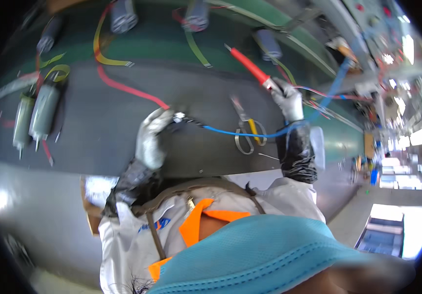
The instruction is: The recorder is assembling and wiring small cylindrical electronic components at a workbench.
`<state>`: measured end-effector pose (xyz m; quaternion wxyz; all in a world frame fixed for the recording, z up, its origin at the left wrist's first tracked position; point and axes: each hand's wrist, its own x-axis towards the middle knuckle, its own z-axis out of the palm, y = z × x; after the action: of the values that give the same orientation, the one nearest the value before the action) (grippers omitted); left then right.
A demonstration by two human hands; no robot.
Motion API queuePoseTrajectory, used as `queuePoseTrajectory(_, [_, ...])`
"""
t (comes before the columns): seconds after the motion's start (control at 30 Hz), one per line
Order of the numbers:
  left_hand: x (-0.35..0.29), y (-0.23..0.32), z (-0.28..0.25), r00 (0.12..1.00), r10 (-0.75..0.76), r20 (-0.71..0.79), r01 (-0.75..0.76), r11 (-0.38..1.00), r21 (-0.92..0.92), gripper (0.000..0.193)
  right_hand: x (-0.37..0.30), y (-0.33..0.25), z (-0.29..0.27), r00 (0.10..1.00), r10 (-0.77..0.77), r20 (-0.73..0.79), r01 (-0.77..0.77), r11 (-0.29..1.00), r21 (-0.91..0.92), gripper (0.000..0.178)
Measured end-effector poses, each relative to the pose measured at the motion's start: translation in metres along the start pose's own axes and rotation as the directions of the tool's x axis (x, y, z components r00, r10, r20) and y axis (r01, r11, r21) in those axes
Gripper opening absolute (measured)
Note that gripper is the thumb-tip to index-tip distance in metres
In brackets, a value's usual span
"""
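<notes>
Wire [132, 90], red: left hand [151, 134] | red tool [250, 66]: right hand [289, 101] | scissors [244, 117]: between

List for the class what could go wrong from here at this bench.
The blue cord passes across the scissors in view, so it might snag on them if moved. The red tool in the right hand has a narrow bare tip that could poke something. The left hand pinches the red lead, so a sharp pull might strain it.
</notes>
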<state>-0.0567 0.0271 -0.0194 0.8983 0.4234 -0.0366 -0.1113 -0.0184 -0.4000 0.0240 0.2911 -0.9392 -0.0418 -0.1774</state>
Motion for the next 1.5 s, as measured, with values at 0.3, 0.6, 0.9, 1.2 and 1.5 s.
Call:
queuePoseTrajectory(0.3, [0.020,-0.010,0.021,0.972,-0.236,0.002,0.235,0.964,-0.125,0.043,-0.065,-0.098,-0.019,0.962,-0.034,0.272,0.068,0.991,-0.114,0.064])
queuePoseTrajectory(0.6, [0.128,0.023,-0.083,0.961,0.257,-0.100,-0.087,0.628,0.774,0.040,-0.009,-0.162,0.021,0.996,0.038,0.078,-0.084,0.640,0.764,0.037])
queuePoseTrajectory(0.9, [0.211,0.081,-0.140,0.936,0.320,-0.144,0.082,0.199,0.977,0.046,0.141,-0.202,0.161,0.906,-0.422,0.023,0.347,0.713,-0.610,0.061])
queuePoseTrajectory(1.2, [0.215,0.070,-0.154,0.837,0.450,0.310,-0.270,-0.153,0.951,0.027,0.233,-0.144,0.262,0.998,-0.020,0.063,0.058,0.725,-0.687,0.058])
queuePoseTrajectory(1.5, [0.211,0.065,-0.139,0.781,0.457,0.425,-0.324,-0.285,0.902,0.024,0.240,-0.028,0.235,0.985,0.069,-0.155,-0.132,0.886,-0.445,0.077])
